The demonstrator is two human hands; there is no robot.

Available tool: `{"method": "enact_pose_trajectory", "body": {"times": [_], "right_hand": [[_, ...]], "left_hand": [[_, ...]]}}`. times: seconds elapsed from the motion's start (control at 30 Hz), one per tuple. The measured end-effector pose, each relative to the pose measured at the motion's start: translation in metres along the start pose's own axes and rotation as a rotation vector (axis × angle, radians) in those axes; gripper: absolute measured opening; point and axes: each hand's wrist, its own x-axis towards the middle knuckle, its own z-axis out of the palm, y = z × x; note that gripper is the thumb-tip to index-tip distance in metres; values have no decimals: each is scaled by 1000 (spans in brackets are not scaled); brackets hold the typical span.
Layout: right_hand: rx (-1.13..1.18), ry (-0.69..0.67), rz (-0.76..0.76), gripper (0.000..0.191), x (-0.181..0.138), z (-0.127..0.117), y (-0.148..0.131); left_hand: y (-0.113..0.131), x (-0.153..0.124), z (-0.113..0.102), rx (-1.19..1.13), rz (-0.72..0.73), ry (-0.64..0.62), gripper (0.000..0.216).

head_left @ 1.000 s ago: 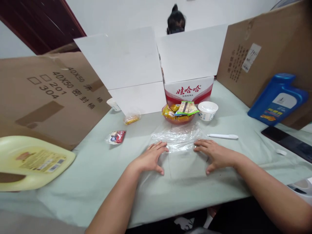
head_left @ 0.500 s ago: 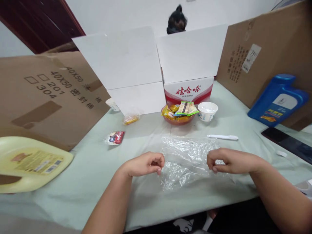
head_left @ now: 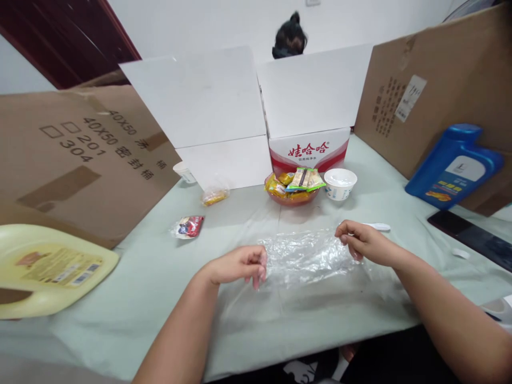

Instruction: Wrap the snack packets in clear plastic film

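A crinkled clear plastic bag (head_left: 301,258) stretches between my two hands over the pale green tablecloth. My left hand (head_left: 242,265) pinches its left side, fingers curled. At the other end, my right hand (head_left: 362,241) grips the upper right part between thumb and fingers. Just behind the right hand lies a white pen-like tool (head_left: 380,226), partly covered by that hand. Beyond the bag stands a reddish bowl (head_left: 294,201) heaped with wrapped snacks (head_left: 306,178). A white paper cup (head_left: 340,185) is beside the bowl.
A red-and-white packet (head_left: 190,227) and a bagged yellow snack (head_left: 215,197) lie to the left. A yellow jug (head_left: 52,269) is at far left; a blue bottle (head_left: 454,168) and black phone (head_left: 472,237) are at right. Cardboard boxes (head_left: 148,133) and white panels (head_left: 200,101) surround the table.
My right hand has moved up and slightly outward, drawing the bag's right side with it. The bag's near edge has shifted away from me. My left hand has barely moved.
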Motion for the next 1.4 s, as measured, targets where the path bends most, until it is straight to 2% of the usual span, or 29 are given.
{"method": "enact_pose_trajectory", "body": {"times": [0.13, 0.2, 0.3, 0.4, 0.47, 0.53, 0.57, 0.6, 0.63, 0.7, 0.77, 0.83, 0.9, 0.97, 1.03, 1.07, 1.13, 1.17, 1.27, 1.33, 1.4], "right_hand": [[-363, 219, -60, 16, 18, 15, 15], [-531, 273, -116, 20, 25, 22, 21], [-773, 252, -76, 24, 32, 30, 25], [-955, 197, -18, 24, 34, 34, 25], [-1014, 181, -15, 25, 34, 37, 25], [-1040, 178, -17, 26, 34, 41, 24], [-1049, 177, -15, 27, 34, 42, 24], [-1058, 175, -14, 27, 35, 43, 24], [-1065, 172, -17, 27, 35, 43, 24], [-1081, 168, -14, 27, 34, 38, 24], [-1113, 205, 38, 26, 33, 28, 24], [-1157, 303, 92, 26, 29, 18, 23], [-1144, 412, 27, 28, 24, 15, 19], [-1049, 393, -182, 32, 20, 23, 15], [-949, 188, -384, 53, 19, 39, 13], [-920, 58, -433, 66, 19, 47, 14], [-906, -116, -393, 83, 22, 56, 18], [-910, -135, -325, 87, 24, 56, 21], [-919, -49, -146, 93, 25, 42, 28], [-891, -37, -172, 96, 20, 27, 26], [-829, -89, -292, 91, 14, 16, 19]], "left_hand": [[-15, 21, -5, 4, -8, 401, 14], [-22, 31, -4, 143, -60, 560, 6], [-25, 38, -1, 428, -186, 697, 3], [-22, 34, -2, 553, -285, 812, 8], [-18, 31, -1, 663, -333, 978, 13], [-16, 30, 4, 809, -268, 1147, 17], [-15, 31, 8, 876, -165, 1167, 19], [-15, 33, 14, 926, -25, 1110, 21], [-15, 36, 19, 955, 125, 972, 23], [-17, 42, 31, 989, 328, 593, 34], [-19, 46, 38, 1015, 325, 312, 64], [-20, 47, 42, 1021, 222, 210, 84], [-20, 46, 42, 1007, 157, 195, 90], [-20, 45, 41, 997, 144, 189, 90], [-20, 46, 38, 995, 141, 184, 92], [-21, 46, 35, 997, 133, 185, 93], [-25, 46, 27, 1002, 88, 197, 98], [-27, 45, 21, 1004, 52, 210, 100], [-29, 38, 4, 996, -54, 295, 107], [-26, 29, -3, 993, -44, 379, 105], [-20, 21, -2, 990, 44, 429, 89]]}}
